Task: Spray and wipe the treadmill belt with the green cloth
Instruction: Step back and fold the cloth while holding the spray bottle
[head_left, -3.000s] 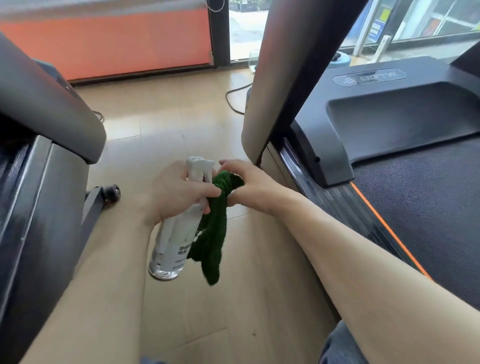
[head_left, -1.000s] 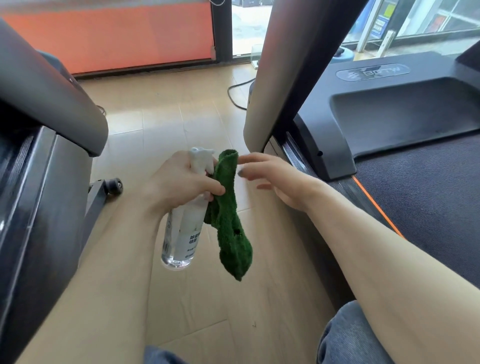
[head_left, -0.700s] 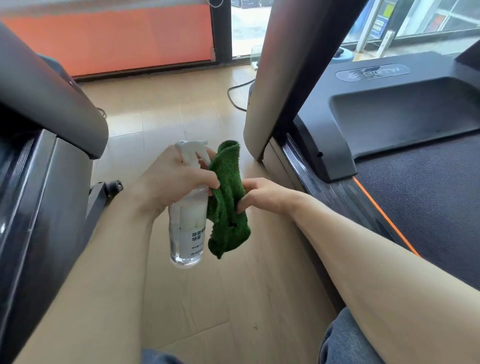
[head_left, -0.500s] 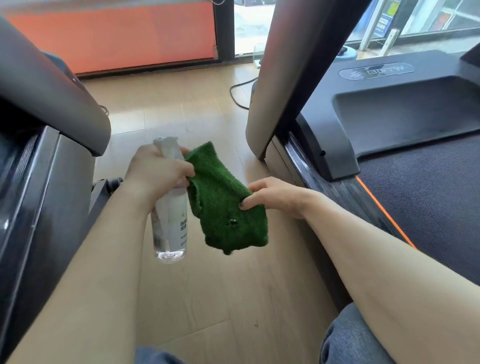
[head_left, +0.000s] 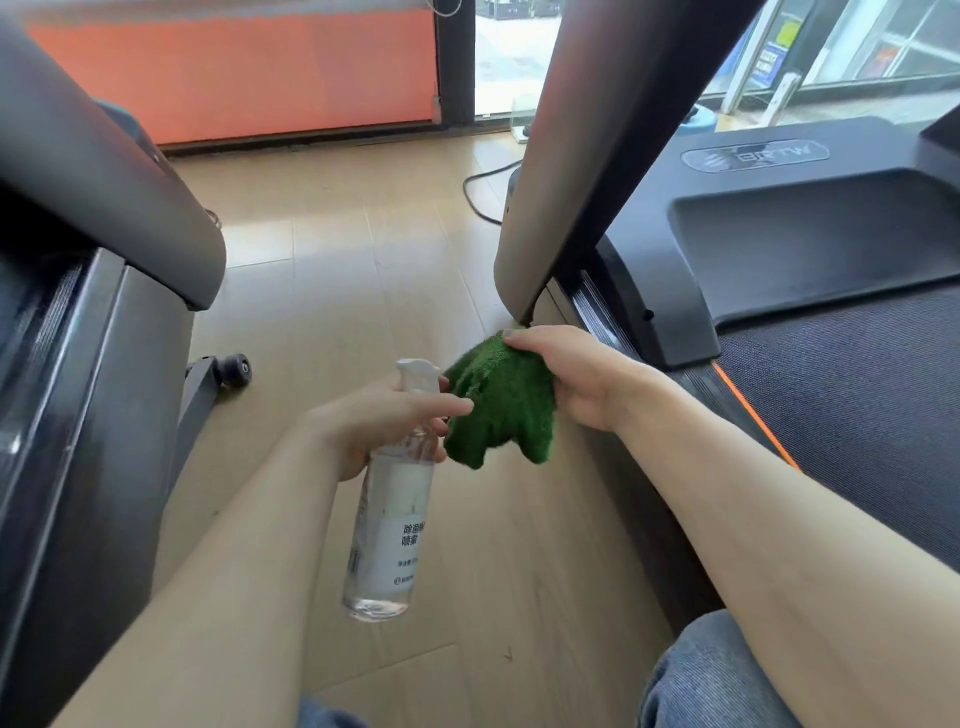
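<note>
My left hand (head_left: 374, 426) grips a clear spray bottle (head_left: 387, 519) with a white nozzle by its neck; the bottle hangs over the wooden floor. My right hand (head_left: 576, 379) holds the green cloth (head_left: 498, 410), which drapes from its fingers just right of the nozzle. One left fingertip reaches the cloth's edge. The dark treadmill belt (head_left: 857, 405) with an orange stripe along its side lies to the right, apart from both hands.
The treadmill's grey upright post (head_left: 587, 156) rises just behind my right hand. Its black motor cover (head_left: 779, 234) sits at the belt's head. Another machine's frame (head_left: 78, 338) fills the left. A cable (head_left: 483, 192) lies on the floor. My jeans-clad knee (head_left: 717, 675) is at bottom right.
My right hand has taken the cloth from the left and carried it right, toward the post. My left hand with the bottle has dropped lower and shifted right.
</note>
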